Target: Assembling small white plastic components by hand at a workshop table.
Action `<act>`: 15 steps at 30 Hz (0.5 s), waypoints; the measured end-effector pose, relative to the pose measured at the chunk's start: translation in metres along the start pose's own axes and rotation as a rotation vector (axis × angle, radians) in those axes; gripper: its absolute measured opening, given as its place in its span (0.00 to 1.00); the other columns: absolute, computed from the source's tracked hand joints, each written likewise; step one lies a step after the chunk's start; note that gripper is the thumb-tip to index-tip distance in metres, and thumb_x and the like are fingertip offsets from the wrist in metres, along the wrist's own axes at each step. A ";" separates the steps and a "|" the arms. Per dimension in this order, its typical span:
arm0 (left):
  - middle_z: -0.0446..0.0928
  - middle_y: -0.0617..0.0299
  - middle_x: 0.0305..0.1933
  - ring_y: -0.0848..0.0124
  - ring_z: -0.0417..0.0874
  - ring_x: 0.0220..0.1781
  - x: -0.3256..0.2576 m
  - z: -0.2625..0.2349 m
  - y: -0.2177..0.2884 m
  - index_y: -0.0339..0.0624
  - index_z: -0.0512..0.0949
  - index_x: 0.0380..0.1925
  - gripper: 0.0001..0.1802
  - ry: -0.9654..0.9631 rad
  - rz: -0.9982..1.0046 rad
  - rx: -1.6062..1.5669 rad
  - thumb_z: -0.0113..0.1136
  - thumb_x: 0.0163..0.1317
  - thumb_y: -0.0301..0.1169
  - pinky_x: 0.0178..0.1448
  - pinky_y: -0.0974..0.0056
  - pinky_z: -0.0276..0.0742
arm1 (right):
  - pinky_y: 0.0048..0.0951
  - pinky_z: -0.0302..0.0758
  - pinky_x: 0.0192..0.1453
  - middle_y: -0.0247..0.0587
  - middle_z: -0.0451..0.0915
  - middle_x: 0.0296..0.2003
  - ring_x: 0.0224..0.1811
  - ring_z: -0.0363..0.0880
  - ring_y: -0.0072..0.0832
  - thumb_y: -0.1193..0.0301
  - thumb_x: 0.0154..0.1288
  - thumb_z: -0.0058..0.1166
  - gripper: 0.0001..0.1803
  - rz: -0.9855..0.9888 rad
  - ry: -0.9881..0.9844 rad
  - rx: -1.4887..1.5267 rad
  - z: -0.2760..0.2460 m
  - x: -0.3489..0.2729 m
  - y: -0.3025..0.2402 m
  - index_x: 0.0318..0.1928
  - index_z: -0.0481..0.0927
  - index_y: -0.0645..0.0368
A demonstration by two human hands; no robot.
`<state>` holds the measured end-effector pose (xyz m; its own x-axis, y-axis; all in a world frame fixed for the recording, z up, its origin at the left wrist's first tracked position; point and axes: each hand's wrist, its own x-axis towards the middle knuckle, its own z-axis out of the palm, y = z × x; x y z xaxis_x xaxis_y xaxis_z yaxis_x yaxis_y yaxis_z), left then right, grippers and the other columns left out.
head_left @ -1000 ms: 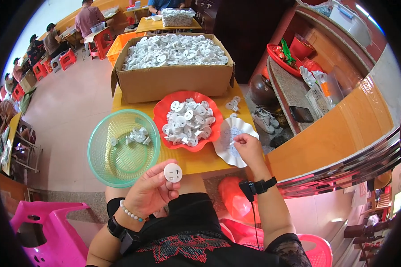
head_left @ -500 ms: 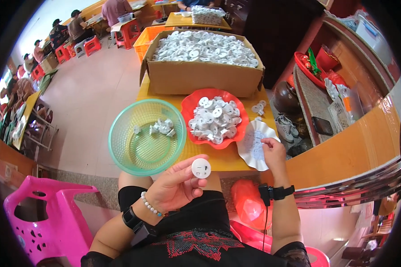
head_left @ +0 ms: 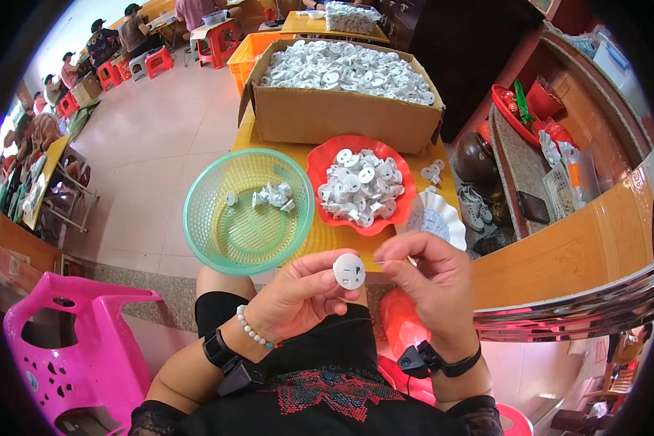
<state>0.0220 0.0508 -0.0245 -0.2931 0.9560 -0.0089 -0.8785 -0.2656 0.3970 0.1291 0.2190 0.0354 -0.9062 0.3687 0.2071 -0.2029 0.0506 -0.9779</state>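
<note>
Between the thumb and fingers of my left hand (head_left: 298, 294) is a round white plastic part (head_left: 349, 271) with small slots, its flat face turned up. Close to its right, my right hand (head_left: 432, 283) pinches with thumb and forefinger; whatever is between the tips is too small to name. Behind that hand lies a white scalloped dish (head_left: 452, 227) with tiny pale pieces (head_left: 430, 219) in it. A red wavy-rimmed bowl (head_left: 320, 207) holds a heap of similar white parts (head_left: 360, 185). Several more white parts (head_left: 272, 195) sit in a green mesh basket (head_left: 196, 236).
A cardboard box (head_left: 341, 120) full of white parts stands at the back of the yellow table (head_left: 298, 254). Loose parts (head_left: 433, 171) lie right of the red bowl. A pink chair (head_left: 87, 341) stands at left, a wooden counter (head_left: 559, 280) at right. People sit at far tables.
My right hand has left the white dish and come in beside the round part, fingertips pinched. My left hand, holding the part, has shifted slightly right. The view has shifted a little.
</note>
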 end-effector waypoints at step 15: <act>0.79 0.57 0.47 0.70 0.82 0.47 -0.006 0.006 0.005 0.36 0.73 0.55 0.20 0.125 0.007 0.159 0.59 0.64 0.28 0.45 0.69 0.81 | 0.38 0.67 0.57 0.39 0.81 0.35 0.40 0.79 0.33 0.77 0.55 0.60 0.03 -0.192 -0.070 -0.474 0.021 0.004 -0.011 0.32 0.81 0.60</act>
<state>0.0216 0.0444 -0.0169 -0.3523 0.9288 -0.1152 -0.8085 -0.2400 0.5374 0.1200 0.2009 0.0475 -0.8949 0.2495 0.3701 -0.1923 0.5328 -0.8241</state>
